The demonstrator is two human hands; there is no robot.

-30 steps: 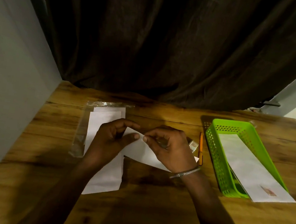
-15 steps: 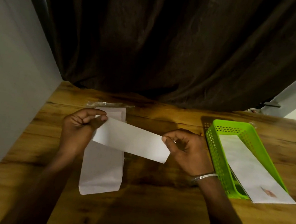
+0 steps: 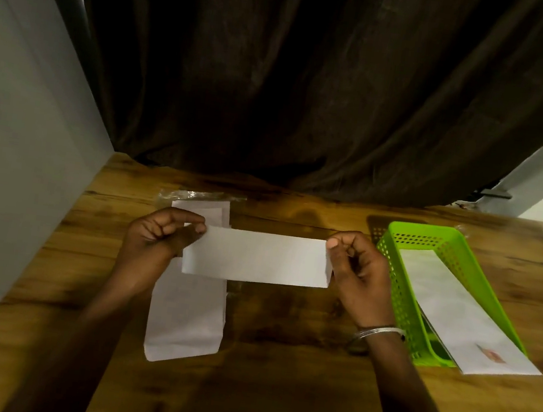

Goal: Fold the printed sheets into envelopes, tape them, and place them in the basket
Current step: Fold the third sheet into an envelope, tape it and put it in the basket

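The folded sheet was stretched out long and flat between both hands, held just above the wooden table and just to the left of the green basket. A second before, the hands had been bunched together over it, working a fold; since then they had drawn apart to its two short ends. The left hand pinched the far end from the basket between thumb and fingers, and the right hand pinched the end nearest the basket the same way. To me that looked like the folding finished and the piece being checked or squared before taping. A stack of white sheets lay on the table farther left of the basket, partly under the held piece. One finished envelope already rested in the basket, its near end sticking out over the rim.
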